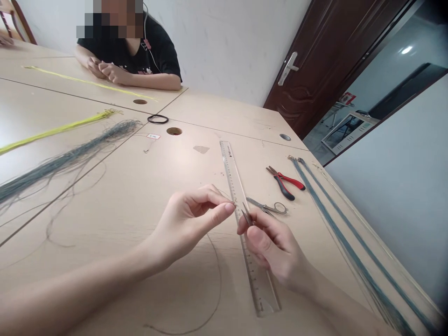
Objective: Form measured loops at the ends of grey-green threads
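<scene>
My left hand (191,219) pinches the end of a thin grey thread (216,289) between thumb and forefinger; the thread loops down over the table toward me. My right hand (271,245) is closed on a small metal tweezer-like tool (247,215) whose tip points at the pinched thread end. Both hands hover over a clear plastic ruler (241,210) lying lengthwise on the wooden table (140,196).
Small scissors (268,206) and red-handled pliers (285,182) lie right of the ruler. Long grey-blue thread bundles (350,242) run along the right edge. A grey thread bundle (63,161), yellow threads (59,129) and a black ring (157,119) lie left. Another person (129,56) sits across.
</scene>
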`<state>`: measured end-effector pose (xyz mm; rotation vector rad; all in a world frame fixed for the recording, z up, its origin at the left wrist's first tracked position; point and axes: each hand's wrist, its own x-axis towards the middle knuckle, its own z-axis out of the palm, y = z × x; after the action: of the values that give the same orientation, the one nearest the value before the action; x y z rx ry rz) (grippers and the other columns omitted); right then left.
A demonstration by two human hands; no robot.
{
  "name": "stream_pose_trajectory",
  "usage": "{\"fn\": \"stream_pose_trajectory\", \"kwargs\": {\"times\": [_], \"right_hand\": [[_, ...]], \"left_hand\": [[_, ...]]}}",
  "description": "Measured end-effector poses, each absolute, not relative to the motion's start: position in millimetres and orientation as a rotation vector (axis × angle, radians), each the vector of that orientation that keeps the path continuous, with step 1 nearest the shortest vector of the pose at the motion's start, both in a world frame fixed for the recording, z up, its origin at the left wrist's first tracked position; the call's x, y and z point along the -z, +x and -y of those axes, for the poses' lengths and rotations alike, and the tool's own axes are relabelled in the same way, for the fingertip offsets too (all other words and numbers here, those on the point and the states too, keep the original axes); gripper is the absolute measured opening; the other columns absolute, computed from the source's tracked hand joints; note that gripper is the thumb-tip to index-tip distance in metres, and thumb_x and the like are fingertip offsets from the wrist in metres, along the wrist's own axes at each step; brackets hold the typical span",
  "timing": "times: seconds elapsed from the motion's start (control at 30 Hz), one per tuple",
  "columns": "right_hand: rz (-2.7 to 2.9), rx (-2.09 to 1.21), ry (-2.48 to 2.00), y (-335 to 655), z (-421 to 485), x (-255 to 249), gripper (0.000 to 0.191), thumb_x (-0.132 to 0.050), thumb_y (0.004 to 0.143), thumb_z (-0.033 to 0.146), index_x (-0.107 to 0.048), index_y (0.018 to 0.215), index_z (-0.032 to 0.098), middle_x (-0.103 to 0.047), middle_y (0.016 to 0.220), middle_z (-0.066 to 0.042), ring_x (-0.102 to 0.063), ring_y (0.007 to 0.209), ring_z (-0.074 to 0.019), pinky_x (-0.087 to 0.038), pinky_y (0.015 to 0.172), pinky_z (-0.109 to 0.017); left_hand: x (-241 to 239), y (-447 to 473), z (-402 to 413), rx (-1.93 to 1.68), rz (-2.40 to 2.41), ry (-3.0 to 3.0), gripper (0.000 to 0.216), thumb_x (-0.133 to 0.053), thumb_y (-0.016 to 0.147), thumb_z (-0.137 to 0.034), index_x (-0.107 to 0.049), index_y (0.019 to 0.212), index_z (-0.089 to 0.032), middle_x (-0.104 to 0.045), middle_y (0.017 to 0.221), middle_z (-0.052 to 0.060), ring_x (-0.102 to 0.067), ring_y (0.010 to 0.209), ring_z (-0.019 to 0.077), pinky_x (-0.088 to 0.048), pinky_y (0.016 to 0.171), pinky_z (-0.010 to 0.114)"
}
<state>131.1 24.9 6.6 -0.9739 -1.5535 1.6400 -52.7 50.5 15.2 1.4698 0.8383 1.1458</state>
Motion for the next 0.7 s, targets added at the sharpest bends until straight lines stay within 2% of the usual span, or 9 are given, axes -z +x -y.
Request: {"fn": "stream_pose_trajectory", "kwargs": {"times": [0.23, 0.5, 0.57, 0.63, 0.7], "right_hand": [[1.641, -1.620, -1.044, 131, -26, -5, 0.031, -0.041, 0.092, 0.047, -0.043, 0.081, 0.018, -0.023, 0.058, 0.007, -0.019, 0.047, -0.0045, -0.016, 0.041, -0.019], [1.729, -1.488, -1.110, 128, -26, -7, 0.032, -0.039, 0.092, 0.047, -0.043, 0.076, 0.019, -0.026, 0.056, 0.006, -0.023, 0.046, -0.0069, -0.020, 0.042, -0.021], [1.763, -1.379, -1.127, 124, -26, -8, 0.032, -0.041, 0.092, 0.045, -0.044, 0.073, 0.020, -0.032, 0.057, 0.004, -0.032, 0.050, -0.0091, -0.027, 0.045, -0.022], [1.722, -1.267, -1.118, 121, -26, -4, 0.029, -0.045, 0.089, 0.044, -0.052, 0.073, 0.020, -0.046, 0.064, -0.001, -0.046, 0.061, -0.0144, -0.038, 0.054, -0.025], [1.613, -1.181, -1.090, 120, -27, 7, 0.022, -0.052, 0.085, 0.041, -0.061, 0.083, 0.022, -0.057, 0.068, -0.005, -0.054, 0.068, -0.0209, -0.044, 0.058, -0.029]], "left_hand": [[-17, -53, -49, -1.151, -0.823, 1.487, 0.015, -0.060, 0.083, -0.021, -0.067, 0.070, -0.018, -0.062, 0.070, -0.001, -0.055, 0.072, 0.0114, -0.043, 0.067, 0.022], [-16, -52, -49, -1.139, -0.833, 1.408, 0.015, -0.060, 0.082, -0.020, -0.064, 0.068, -0.014, -0.060, 0.070, 0.001, -0.054, 0.071, 0.0130, -0.042, 0.067, 0.025], [-16, -52, -47, -1.141, -0.815, 1.357, 0.015, -0.061, 0.081, -0.020, -0.063, 0.068, -0.013, -0.058, 0.071, 0.002, -0.054, 0.071, 0.0136, -0.042, 0.067, 0.026], [-15, -51, -45, -1.157, -0.809, 1.326, 0.016, -0.061, 0.080, -0.022, -0.062, 0.067, -0.012, -0.057, 0.071, 0.004, -0.053, 0.071, 0.0144, -0.041, 0.068, 0.027], [-12, -50, -46, -1.210, -0.807, 1.302, 0.018, -0.064, 0.078, -0.023, -0.061, 0.064, -0.011, -0.056, 0.070, 0.004, -0.052, 0.070, 0.0142, -0.040, 0.068, 0.028]]}}
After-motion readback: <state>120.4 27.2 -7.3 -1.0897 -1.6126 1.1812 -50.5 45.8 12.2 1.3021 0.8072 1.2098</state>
